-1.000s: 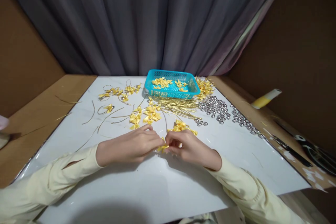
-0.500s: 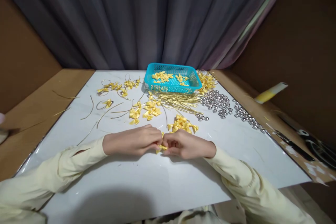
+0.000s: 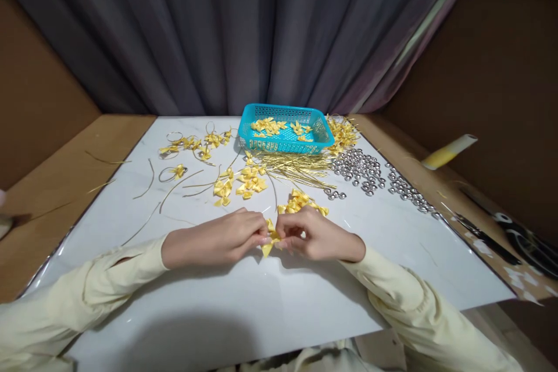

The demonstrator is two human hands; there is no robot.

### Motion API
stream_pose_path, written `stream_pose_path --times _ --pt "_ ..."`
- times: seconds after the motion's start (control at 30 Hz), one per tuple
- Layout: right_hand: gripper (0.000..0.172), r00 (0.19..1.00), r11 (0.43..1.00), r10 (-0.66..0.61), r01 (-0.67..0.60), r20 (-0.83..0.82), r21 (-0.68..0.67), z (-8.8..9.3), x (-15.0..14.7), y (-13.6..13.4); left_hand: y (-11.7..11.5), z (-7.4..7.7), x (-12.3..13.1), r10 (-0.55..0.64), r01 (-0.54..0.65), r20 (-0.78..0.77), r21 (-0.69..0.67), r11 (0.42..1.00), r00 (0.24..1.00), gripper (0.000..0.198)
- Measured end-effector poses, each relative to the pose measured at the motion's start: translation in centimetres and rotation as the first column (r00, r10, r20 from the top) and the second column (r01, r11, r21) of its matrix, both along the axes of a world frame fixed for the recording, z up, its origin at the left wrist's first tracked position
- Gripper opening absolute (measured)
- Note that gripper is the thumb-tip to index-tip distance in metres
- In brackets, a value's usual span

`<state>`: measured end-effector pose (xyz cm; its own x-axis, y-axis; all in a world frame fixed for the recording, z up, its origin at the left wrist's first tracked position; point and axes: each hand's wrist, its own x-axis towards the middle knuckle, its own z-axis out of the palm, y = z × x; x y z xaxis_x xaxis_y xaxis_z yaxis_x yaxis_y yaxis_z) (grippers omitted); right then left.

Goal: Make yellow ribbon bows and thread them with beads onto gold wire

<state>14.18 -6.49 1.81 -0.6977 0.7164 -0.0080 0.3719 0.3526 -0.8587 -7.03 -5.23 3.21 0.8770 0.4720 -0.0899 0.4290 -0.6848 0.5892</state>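
Between my two hands, low over the white board, is a yellow ribbon bow (image 3: pixel 269 243). My left hand (image 3: pixel 238 236) pinches its left side with thumb and forefinger. From the right, my right hand (image 3: pixel 316 233) pinches the bow's other side, its thumb and forefinger forming a loop. Fingers cover part of the bow. A pile of yellow bows (image 3: pixel 299 201) lies just behind my right hand, partly hidden by it. More loose bows (image 3: pixel 251 181) are spread beyond my left hand.
A blue plastic basket (image 3: pixel 286 147) holding yellow bows stands at the back. Before it lies a bundle of gold wire ties (image 3: pixel 300 167). Small silver bells or beads (image 3: pixel 360 168) are scattered to the right. Scissors (image 3: pixel 529 244) and a glue-like tube (image 3: pixel 450 151) lie at the right edge.
My hands have drawn slightly apart, and more of the yellow bow shows between them. The fingers of my right hand have shifted up a little on it.
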Motion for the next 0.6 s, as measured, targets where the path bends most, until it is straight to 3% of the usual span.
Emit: stream_pose_path --times 0.1,0.2,0.27,0.33,0.47,0.6 --pt "0.011 0.997 0.974 0.066 -0.073 0.036 0.213 0.0 0.3 0.1 0.3 -0.2 -0.1 0.035 -0.035 0.027 -0.017 0.999 0.999 0.023" --pt "0.014 0.990 0.962 0.140 -0.144 0.033 0.231 0.3 0.7 0.3 0.5 -0.4 -0.3 0.018 -0.021 0.066 0.046 0.999 0.998 0.021" --pt "0.014 0.995 0.984 0.104 -0.102 -0.005 0.148 0.5 0.8 0.3 0.4 -0.5 -0.3 0.002 -0.010 0.083 0.097 0.995 0.997 0.021" --pt "0.017 0.997 1.000 -0.007 0.005 -0.079 -0.031 0.4 0.7 0.3 0.2 -0.5 -0.4 0.008 -0.020 0.092 0.133 0.991 0.996 0.022" --pt "0.029 0.951 0.905 -0.206 0.096 -0.230 -0.413 0.0 0.2 0.1 -0.3 0.0 -0.4 0.053 -0.063 0.094 0.097 0.993 0.994 0.021" --pt "0.032 0.931 0.846 -0.232 0.050 -0.283 -0.531 0.2 -0.2 -0.1 -0.8 0.8 -0.6 0.069 -0.071 0.069 0.030 0.997 0.995 0.019"
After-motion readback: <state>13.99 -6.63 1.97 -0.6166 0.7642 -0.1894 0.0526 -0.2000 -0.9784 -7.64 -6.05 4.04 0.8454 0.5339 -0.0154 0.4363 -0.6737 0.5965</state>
